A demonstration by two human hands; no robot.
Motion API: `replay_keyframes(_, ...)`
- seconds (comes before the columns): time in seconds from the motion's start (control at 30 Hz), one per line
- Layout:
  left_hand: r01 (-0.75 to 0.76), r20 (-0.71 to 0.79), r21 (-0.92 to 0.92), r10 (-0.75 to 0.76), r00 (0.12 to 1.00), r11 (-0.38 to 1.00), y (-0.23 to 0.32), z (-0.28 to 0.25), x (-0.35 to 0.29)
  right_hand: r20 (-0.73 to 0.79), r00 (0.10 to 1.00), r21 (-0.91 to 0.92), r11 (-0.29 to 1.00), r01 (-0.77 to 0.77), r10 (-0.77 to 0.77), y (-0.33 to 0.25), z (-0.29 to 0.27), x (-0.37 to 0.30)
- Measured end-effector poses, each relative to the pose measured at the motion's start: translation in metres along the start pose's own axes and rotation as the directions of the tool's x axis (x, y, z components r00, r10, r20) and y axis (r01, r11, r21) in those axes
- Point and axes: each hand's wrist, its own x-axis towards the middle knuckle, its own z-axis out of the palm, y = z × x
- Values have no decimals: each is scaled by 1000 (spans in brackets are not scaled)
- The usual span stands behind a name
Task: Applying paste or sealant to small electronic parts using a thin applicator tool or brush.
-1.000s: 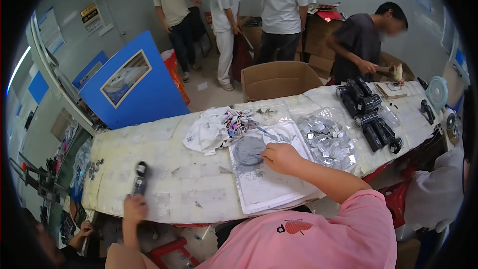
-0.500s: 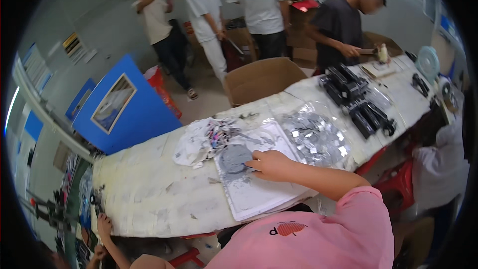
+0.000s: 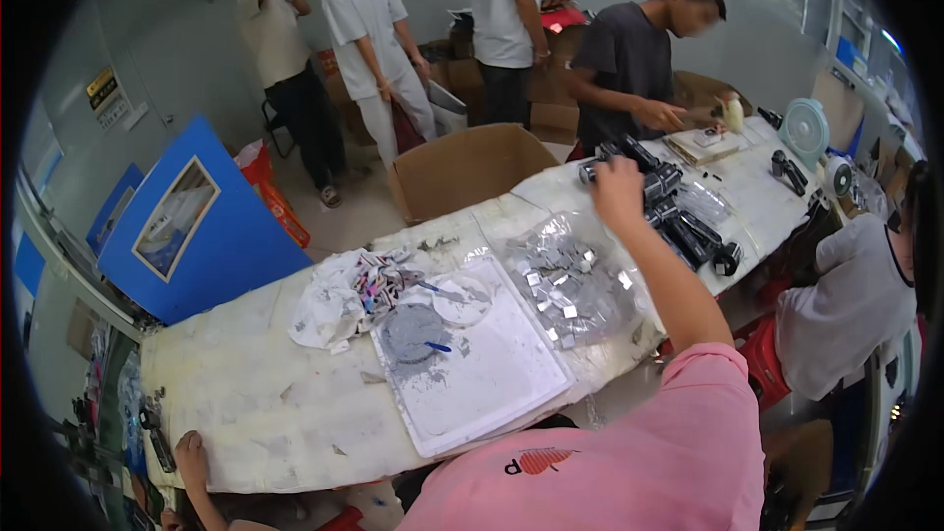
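My right hand reaches across the table to a pile of black cylindrical devices, its fingers closed over a black cylinder at the pile's left end. At the table's left end lies my left hand, holding nothing, beside a black device. On the white tray sits a round mass of grey paste, with a blue-handled tool on it. A second blue-handled spatula rests on a white round lid smeared with grey.
A plastic bag of small silvery pieces lies right of the tray, and crumpled cloths lie left. A cardboard box and blue panel stand beyond the table. A person in dark grey works across; others stand behind.
My right hand has left the grey paste and moved up and right to the black devices. The blue-handled tool now lies on the paste. My left hand has come away from the black device.
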Motion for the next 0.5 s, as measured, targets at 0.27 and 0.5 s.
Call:
replay_keyframes(0.27, 76, 46, 316, -95, 994, 946, 39, -5, 13, 99, 927, -197, 920, -338, 361, 69, 8, 3)
replay_keyframes(0.5, -144, 382, -271, 244, 891, 952, 74, 9, 13, 270, 854, -176, 895, -410, 445, 70, 11, 1)
